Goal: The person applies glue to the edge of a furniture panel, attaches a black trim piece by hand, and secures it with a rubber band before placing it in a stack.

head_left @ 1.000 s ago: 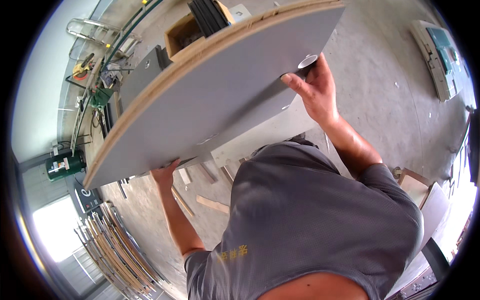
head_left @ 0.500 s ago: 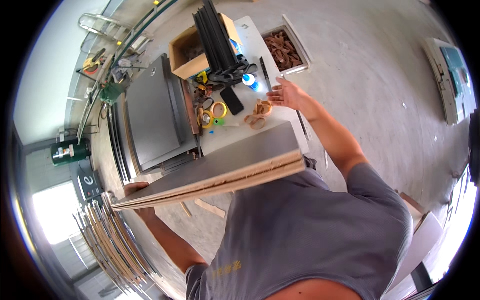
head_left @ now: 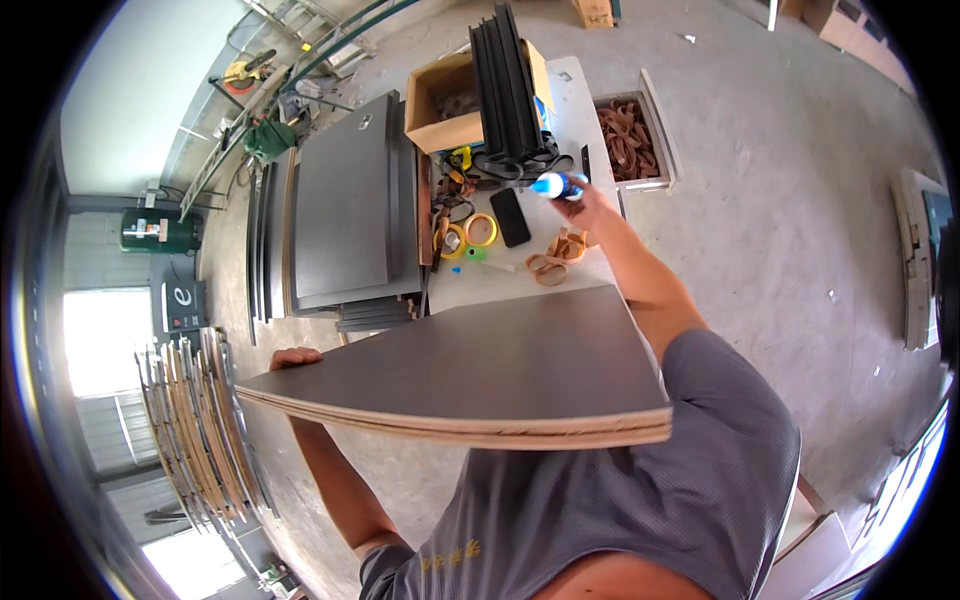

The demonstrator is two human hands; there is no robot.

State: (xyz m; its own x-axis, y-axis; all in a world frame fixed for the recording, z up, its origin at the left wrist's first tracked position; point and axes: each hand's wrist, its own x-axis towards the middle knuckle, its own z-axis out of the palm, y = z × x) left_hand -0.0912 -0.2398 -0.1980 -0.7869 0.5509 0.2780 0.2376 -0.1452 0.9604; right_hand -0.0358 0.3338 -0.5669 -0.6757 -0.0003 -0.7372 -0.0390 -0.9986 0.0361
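Observation:
A stack of dark grey boards [head_left: 480, 355] with raw brown edges spans the space before my body. My left hand [head_left: 296, 357] grips its left end, fingers over the top face. Whether the stack also rests on the table is hidden. My right hand [head_left: 592, 210] is closed around a small white and blue squeeze bottle [head_left: 562, 187], held tilted above the table with its blue tip pointing left. Near that hand lie a coil of tan strip [head_left: 562, 250] and a black phone [head_left: 510, 218].
The white table [head_left: 470, 287] also carries yellow tape rolls [head_left: 481, 230], a cardboard box [head_left: 440, 120] and black ribbed strips [head_left: 505, 90]. Large grey panels [head_left: 345, 210] stand stacked left of it. A bin of brown strips [head_left: 628, 140] sits on its right.
My right hand has taken hold of the bottle and lifted it off the table. The board stack has tilted, showing more of its top face. The view has shifted left.

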